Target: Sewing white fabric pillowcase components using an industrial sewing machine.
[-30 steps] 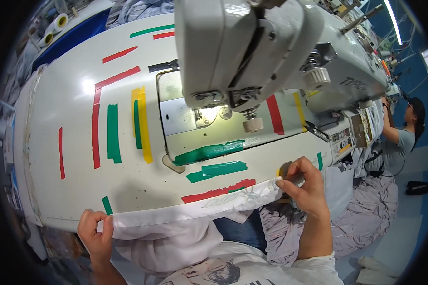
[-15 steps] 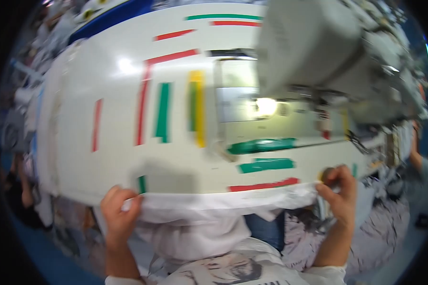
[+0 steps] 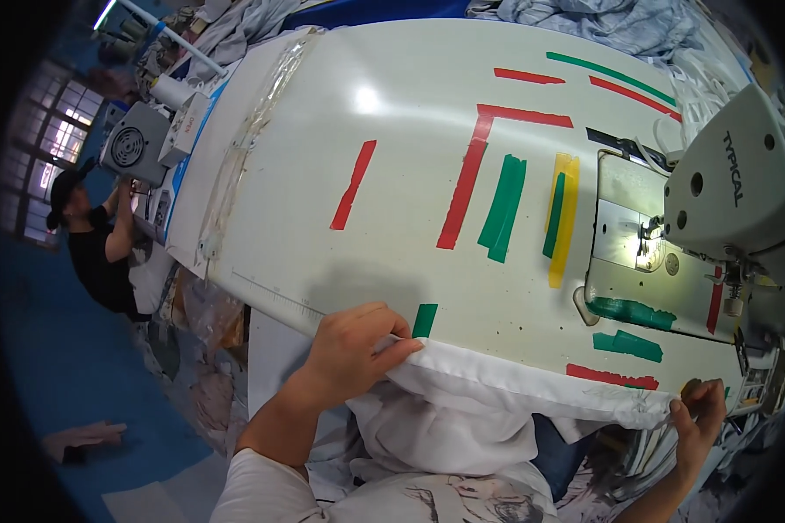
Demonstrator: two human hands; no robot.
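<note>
A white fabric piece lies stretched along the near edge of the white sewing table. My left hand pinches its left end, just beside a short green tape mark. My right hand grips its right end at the table's near right corner. The rest of the cloth hangs down over my lap. A grey sewing machine stands at the right, its needle area lit, well beyond the cloth.
Red, green and yellow tape strips mark the tabletop. Another person in black works at a bench to the left. Piled fabric lies at the far edge. Cloth scraps lie on the blue floor.
The view has swung left, so the machine now sits at the right. Both hands still hold the cloth's ends taut along the table edge.
</note>
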